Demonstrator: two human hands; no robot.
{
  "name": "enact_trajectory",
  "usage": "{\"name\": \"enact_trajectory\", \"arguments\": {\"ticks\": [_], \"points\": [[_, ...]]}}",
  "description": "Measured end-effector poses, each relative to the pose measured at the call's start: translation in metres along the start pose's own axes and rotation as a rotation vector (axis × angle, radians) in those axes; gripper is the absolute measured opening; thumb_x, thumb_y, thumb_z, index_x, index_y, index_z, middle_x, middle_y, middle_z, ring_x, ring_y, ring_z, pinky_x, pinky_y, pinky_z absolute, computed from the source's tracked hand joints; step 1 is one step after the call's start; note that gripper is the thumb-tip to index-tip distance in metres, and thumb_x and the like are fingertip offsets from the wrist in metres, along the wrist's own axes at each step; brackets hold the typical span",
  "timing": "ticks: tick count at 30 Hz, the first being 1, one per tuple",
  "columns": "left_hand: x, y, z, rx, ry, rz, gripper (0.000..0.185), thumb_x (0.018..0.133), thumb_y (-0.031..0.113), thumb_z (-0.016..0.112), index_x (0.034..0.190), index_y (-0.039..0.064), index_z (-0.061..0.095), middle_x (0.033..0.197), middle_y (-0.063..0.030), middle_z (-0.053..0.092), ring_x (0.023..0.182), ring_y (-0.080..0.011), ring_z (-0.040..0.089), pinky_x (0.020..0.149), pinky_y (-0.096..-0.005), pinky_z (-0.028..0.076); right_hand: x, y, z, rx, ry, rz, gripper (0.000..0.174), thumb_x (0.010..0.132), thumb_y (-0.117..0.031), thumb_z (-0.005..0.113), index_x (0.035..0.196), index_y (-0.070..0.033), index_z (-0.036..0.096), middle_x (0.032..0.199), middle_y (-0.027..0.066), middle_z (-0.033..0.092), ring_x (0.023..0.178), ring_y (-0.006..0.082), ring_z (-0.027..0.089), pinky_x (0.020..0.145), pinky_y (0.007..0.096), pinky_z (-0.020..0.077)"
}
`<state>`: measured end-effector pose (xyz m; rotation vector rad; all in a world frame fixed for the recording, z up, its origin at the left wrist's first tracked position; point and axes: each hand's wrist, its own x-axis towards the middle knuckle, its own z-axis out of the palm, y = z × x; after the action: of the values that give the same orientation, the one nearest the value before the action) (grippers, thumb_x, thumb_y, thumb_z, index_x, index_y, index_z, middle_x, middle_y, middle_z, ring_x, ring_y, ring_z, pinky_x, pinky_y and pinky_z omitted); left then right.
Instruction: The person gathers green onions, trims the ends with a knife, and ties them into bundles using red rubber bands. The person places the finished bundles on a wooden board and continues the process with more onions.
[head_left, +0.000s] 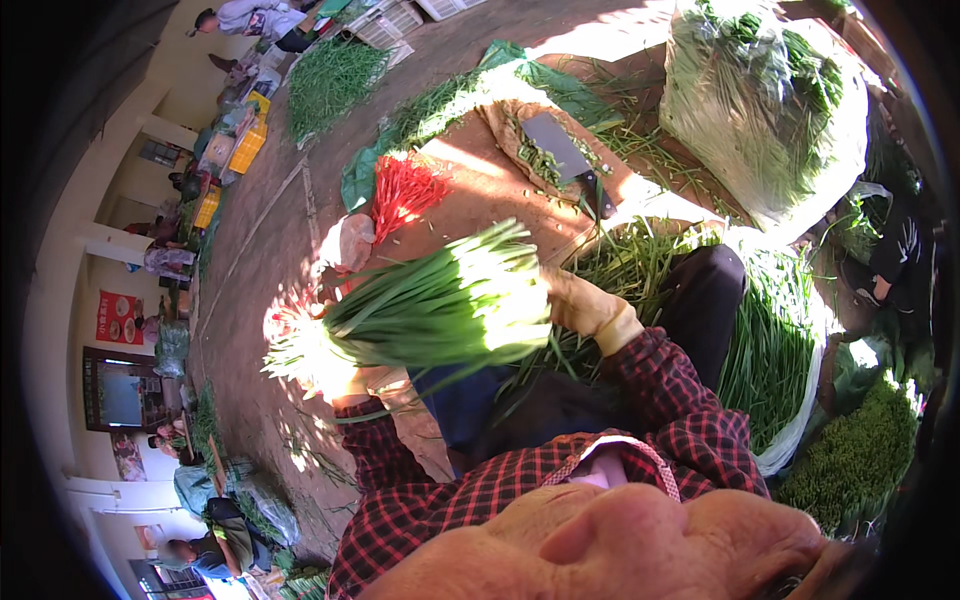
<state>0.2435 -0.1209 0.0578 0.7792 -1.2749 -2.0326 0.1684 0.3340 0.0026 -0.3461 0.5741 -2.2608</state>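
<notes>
My left hand, in sunlight, grips the pale end of a bundle of long green leaf stalks, likely garlic chives. The bundle lies sideways above my lap, its leaves blurred. My gloved right hand is at the leaves' other end; its fingers are hidden behind them. Red strips show beside my left hand. Just beyond the bundle lie a stone and a pile of red tying strips. A cleaver with a black handle rests on a chopping block strewn with cut green bits.
Loose green stalks lie in a plastic sheet right of my knee. A big clear bag of greens stands at upper right. Farther off are a chive heap, yellow crates and several people. Another person's hand shows at right.
</notes>
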Motion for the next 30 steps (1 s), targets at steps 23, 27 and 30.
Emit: {"name": "enact_trajectory", "arguments": {"ticks": [23,27,30], "points": [[0.014,-0.056,-0.075,0.054,-0.160,-0.004,0.037,0.096,0.031,0.060,0.113,0.000,0.068,0.099,-0.0096,0.073,0.087,-0.0260,0.067,0.085,-0.0391,0.055,0.029,0.000,0.011,-0.078,0.016,0.057,0.053,0.098,-0.029,0.061,0.143,-0.009,0.042,0.128,0.0071,0.060,0.099,0.0163,0.066,0.068,0.0245,0.0500],[0.003,-0.062,-0.075,-0.267,-0.146,-0.207,0.035,0.101,0.031,0.053,0.117,0.003,0.067,0.109,-0.0123,0.071,0.101,-0.0268,0.064,0.094,-0.0438,0.052,0.022,-0.006,0.029,-0.236,0.173,0.091,0.073,0.095,-0.021,0.065,0.154,-0.007,0.024,0.131,0.0154,0.059,0.108,0.0205,0.064,0.082,0.0294,0.0522],[-0.006,-0.058,-0.061,-0.094,-0.090,-0.083,0.037,0.101,0.032,0.051,0.118,0.002,0.066,0.116,-0.0149,0.069,0.108,-0.0306,0.063,0.098,-0.0483,0.050,0.032,0.007,0.023,-0.613,0.146,-0.063,0.072,0.089,-0.014,0.071,0.150,-0.009,0.035,0.110,0.0095,0.065,0.097,0.0144,0.063,0.078,0.0273,0.0505]]}}
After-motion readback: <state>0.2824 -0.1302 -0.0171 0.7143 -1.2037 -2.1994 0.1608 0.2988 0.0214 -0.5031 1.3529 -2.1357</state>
